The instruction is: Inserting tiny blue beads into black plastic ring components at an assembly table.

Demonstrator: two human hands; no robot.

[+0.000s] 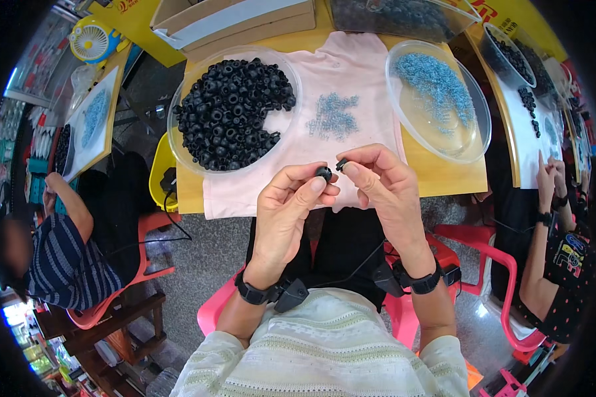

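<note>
Lightness is to be expected of the rounded black piece [323, 173], which is held in the left hand [286, 196] over the pink cloth [367, 66] that is spread across the worktop [440, 180]; it is pinched between the thumb and the bent fingers, while a smaller black part [341, 164] is nipped between the fingers of the right hand [389, 185], just beside it, with a narrow gap apparently left between the two. Stiffness is suggested by the crisp outline, as of moulded plastic, so little damage would be feared from a firm squeeze, but the smooth, curved surface may be found slippery under dry fingers. The rounded piece is best gripped around its widest girth, with its facing end kept uncovered, and the smaller part by its sides near the outer end. Finer handling would be demanded by the blue wiry pieces [336, 118] scattered on the cloth: these are judged springy, easily tangled, and best picked up singly
</note>
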